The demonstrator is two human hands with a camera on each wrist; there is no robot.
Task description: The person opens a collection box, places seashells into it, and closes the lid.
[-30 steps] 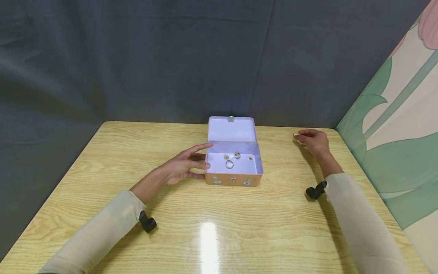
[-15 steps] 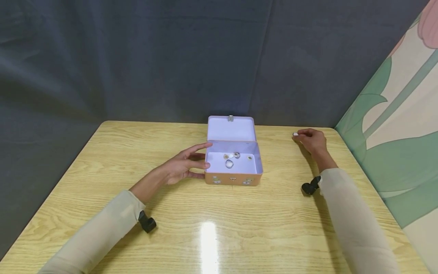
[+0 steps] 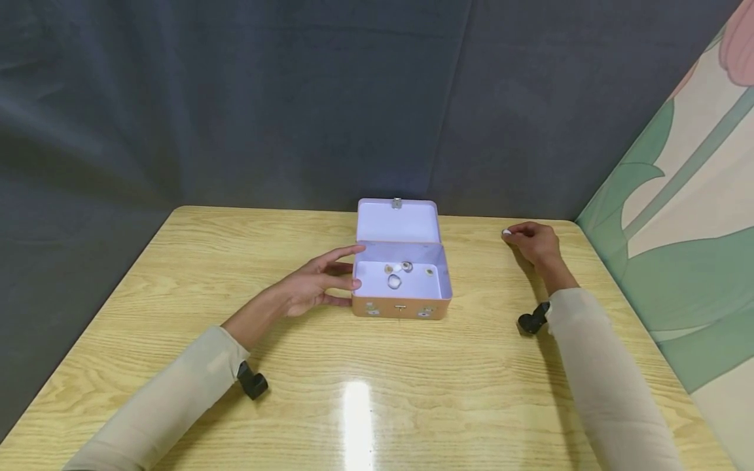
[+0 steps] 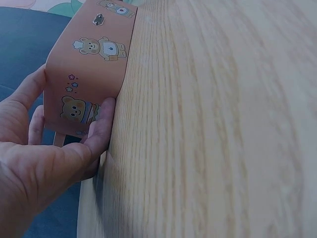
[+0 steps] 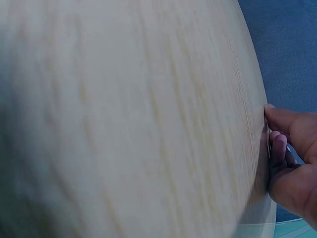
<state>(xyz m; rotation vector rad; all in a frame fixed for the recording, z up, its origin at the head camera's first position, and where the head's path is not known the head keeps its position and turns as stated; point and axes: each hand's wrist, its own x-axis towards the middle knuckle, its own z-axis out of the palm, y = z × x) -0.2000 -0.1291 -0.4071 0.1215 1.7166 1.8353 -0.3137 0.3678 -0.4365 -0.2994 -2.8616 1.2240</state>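
An orange tin box point(image 3: 400, 309) with a lilac inside stands mid-table, its lid point(image 3: 397, 220) raised at the back. Bear drawings decorate its outside in the left wrist view. Several small, roundish, whitish pieces point(image 3: 394, 281) lie on its floor. My left hand point(image 3: 309, 284) holds the box by its left end, fingers spread over the rim and side. Far to the right, near the table's back edge, my right hand point(image 3: 535, 244) pinches a small, round, white piece point(image 3: 506, 232) between fingertips and thumb. In the right wrist view the fingers mostly hide that piece.
The wooden table point(image 3: 294, 392) has its back edge along a dark curtain point(image 3: 306, 98). A wall hanging with leaf and flower shapes point(image 3: 689, 261) borders the right side. Each sleeve cuff carries a black camera point(image 3: 533, 319).
My right arm has shifted slightly to the left along the back of the table, with the white piece still in the fingertips. The left hand and the box have stayed in place.
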